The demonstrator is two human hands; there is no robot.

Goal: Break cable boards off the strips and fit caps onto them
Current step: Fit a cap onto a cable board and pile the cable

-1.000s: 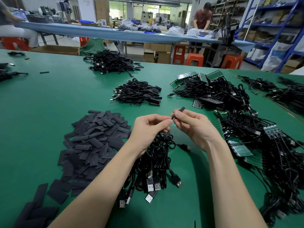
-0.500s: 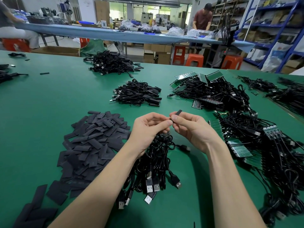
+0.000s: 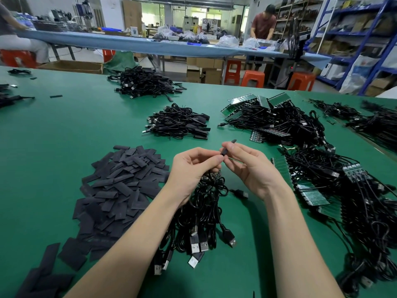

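Observation:
My right hand [image 3: 249, 166] pinches a flat black cap [image 3: 227, 147] that sticks up between its thumb and fingers. My left hand [image 3: 193, 168] meets it at the cap's lower end, fingertips curled on a cable board that is mostly hidden. A bunch of black cables [image 3: 199, 214] hangs from the left hand down to USB plugs [image 3: 197, 244] on the green table [image 3: 64, 130]. A heap of loose black caps [image 3: 120, 183] lies to the left. Green board strips [image 3: 311, 196] with attached cables lie to the right.
A pile of capped cables [image 3: 178, 124] lies ahead, another pile [image 3: 146, 82] farther back. More strips and cables [image 3: 270, 117] fill the right side. A blue table with a standing person [image 3: 263, 22] is beyond, with orange stools [image 3: 252, 78] and shelving.
The cap has slid lower between my right fingers, onto the piece my left hand holds. Both hands stay close together above the cable bunch.

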